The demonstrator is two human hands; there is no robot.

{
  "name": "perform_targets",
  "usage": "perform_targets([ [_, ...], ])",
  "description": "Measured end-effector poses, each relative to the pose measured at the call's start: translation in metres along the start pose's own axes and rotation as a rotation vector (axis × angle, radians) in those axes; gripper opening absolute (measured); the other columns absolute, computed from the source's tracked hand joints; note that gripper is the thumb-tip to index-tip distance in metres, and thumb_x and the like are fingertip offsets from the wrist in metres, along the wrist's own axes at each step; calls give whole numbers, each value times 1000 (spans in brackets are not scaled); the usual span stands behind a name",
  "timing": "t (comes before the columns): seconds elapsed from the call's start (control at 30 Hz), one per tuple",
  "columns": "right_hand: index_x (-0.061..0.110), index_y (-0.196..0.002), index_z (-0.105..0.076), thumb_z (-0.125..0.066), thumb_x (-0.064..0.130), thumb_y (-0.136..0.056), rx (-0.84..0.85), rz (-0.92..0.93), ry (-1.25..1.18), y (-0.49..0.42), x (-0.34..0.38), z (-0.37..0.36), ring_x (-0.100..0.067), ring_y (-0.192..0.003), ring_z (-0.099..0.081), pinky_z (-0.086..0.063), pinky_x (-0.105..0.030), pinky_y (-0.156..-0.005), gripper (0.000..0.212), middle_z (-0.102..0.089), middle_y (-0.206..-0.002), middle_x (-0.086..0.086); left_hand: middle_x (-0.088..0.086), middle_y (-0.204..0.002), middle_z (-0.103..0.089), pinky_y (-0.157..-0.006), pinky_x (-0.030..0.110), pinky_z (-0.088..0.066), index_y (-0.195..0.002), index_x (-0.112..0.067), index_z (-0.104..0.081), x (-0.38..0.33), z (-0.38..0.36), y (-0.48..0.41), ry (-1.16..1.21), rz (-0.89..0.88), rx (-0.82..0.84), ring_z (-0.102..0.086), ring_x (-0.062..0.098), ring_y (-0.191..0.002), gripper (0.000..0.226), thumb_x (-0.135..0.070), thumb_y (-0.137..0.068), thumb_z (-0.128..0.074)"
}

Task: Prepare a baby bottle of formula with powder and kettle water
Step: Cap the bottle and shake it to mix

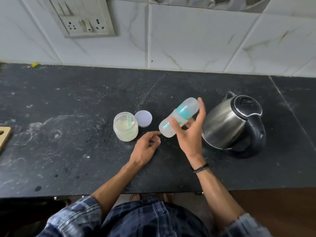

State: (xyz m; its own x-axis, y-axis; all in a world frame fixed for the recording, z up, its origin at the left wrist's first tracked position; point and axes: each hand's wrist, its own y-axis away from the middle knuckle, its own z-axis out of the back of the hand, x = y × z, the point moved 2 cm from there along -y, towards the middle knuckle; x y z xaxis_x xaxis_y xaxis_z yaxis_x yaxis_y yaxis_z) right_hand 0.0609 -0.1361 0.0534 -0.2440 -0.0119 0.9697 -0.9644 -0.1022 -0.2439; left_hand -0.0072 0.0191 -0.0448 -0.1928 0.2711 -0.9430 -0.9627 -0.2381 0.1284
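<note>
Baby bottle (177, 118), translucent with a teal collar and a clear cap on, is held tilted above the black stone counter (68, 151), base low and to the left, capped end raised toward the wall. Nearest the camera are a checked blue shirt (150, 219) and two bare forearms, the right one with a dark wristband (201, 168). The left hand (147, 144) lies low on the counter with its fingers loosely curled around nothing, the forefinger reaching close to the bottle's base. The right hand (189, 132) grips the bottle, thumb across the front of the body and one finger stretched up along the cap. Left of the bottle stands an open jar of pale powder (125, 127) with a green scoop inside, its lilac lid (143, 118) flat just behind. To the right sits a steel kettle (234, 124), lid down, black handle toward the person. A wooden board (4, 137) shows at the left edge. Farther back, marble-look tiles (188, 40) carry a socket panel (83, 19).
</note>
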Motion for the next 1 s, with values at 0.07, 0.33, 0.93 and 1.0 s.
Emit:
perform_targets([
  [0.07, 31, -162, -15, -82, 18, -93, -96, 105, -43, -4, 12, 4, -16, -123, -69, -61, -28, -92, 97, -54, -149, 24, -16, -98, -71, -97, 27, -54, -116, -45, -63, 3, -4, -5, 5, -5, -6, -66, 0, -98, 36, -14, -97, -68],
  [0.33, 30, -161, -17, -83, 12, -91, -63, 92, -107, -22, 24, 15, -18, -121, -70, -62, -33, -93, 98, -57, -147, 17, -13, -98, -71, -91, 34, -55, -119, -29, -69, 13, -21, -12, -58, -52, -14, -67, 11, -95, 26, -17, -95, -71],
  [0.93, 33, -159, -16, -80, 2, -92, -139, 146, -167, -42, 31, 15, -21, -128, -66, -62, -32, -91, 99, -49, -153, 20, -23, -97, -62, -83, 21, -51, -116, -40, -66, 23, -24, -14, -264, -159, -47, -62, 9, -97, 25, -32, -92, -67],
  [1.0, 31, -160, -16, -82, 5, -91, -99, 155, -122, -46, 28, 13, -21, -129, -65, -63, -37, -91, 99, -49, -151, 23, -23, -96, -62, -82, 20, -51, -115, -39, -65, 23, -24, -15, -286, -160, -66, -62, 9, -97, 24, -33, -91, -66],
])
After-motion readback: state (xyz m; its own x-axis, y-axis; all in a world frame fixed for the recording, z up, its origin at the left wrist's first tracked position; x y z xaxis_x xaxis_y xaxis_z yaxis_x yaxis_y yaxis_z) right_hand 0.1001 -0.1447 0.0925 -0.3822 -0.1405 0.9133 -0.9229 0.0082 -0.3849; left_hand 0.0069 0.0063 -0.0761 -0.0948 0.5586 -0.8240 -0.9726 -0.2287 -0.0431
